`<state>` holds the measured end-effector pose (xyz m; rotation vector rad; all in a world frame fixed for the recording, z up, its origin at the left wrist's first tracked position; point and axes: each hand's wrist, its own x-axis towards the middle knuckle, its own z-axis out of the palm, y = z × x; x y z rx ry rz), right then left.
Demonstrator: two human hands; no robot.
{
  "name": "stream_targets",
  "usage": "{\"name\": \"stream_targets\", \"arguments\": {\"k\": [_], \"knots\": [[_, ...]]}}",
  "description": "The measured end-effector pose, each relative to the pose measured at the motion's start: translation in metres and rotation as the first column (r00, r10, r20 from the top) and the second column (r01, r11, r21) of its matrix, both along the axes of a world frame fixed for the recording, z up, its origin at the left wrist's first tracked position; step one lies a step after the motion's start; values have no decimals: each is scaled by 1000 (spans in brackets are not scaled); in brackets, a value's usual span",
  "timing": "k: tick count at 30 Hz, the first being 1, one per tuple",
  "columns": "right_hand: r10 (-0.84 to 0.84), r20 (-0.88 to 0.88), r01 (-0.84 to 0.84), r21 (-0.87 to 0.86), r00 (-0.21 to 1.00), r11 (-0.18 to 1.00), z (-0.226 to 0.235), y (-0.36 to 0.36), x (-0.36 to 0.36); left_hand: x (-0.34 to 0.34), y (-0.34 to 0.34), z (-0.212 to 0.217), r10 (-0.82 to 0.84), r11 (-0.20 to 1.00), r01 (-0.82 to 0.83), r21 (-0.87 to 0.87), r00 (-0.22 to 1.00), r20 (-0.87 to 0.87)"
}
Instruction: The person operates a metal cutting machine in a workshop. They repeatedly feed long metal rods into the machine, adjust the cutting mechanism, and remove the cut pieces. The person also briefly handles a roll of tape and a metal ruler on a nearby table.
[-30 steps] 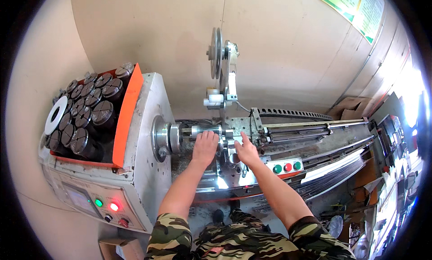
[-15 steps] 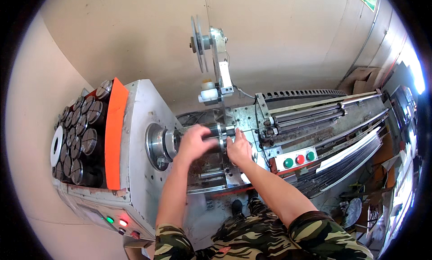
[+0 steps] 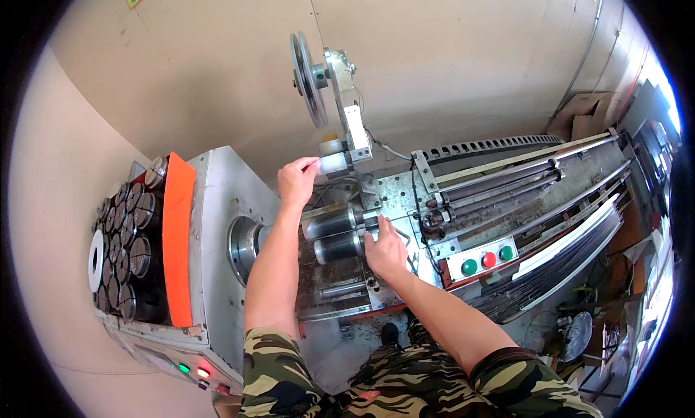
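Beige wall panels rise behind a long grey metal machine bed. Nearest are the person's green, brown and black camouflage sleeves. Beyond them, the right hand is at the right end of two polished steel cylinders, which lie side by side over the bed; its fingers are bent close together, and whether they grip anything cannot be told. Right of that hand sits a white control box with a red button between two green ones. On the left, a bright orange panel stands beside dark, slotted cylindrical parts. Farther back, the left hand has its thumb and fingertips drawn together at the left end of a white plastic roller; whether they clamp it is unclear. Above the roller stands a grey metal reel.
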<state>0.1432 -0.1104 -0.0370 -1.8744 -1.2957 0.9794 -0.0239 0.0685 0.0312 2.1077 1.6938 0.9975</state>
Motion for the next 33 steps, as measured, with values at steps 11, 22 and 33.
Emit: {"name": "stream_targets", "arguments": {"k": [11,22,33], "knots": [[-23,-16,23,12,1000,1000,-2,0,3,5,5,3,-10,994,18,-103,997,74],[-20,-19,20,-6,1000,1000,-3,1,5,4,8,-2,-17,994,25,-111,997,72],[-51,8,51,-2,999,999,-8,3,1,-3,12,-11,-62,994,70,-87,994,94]]}}
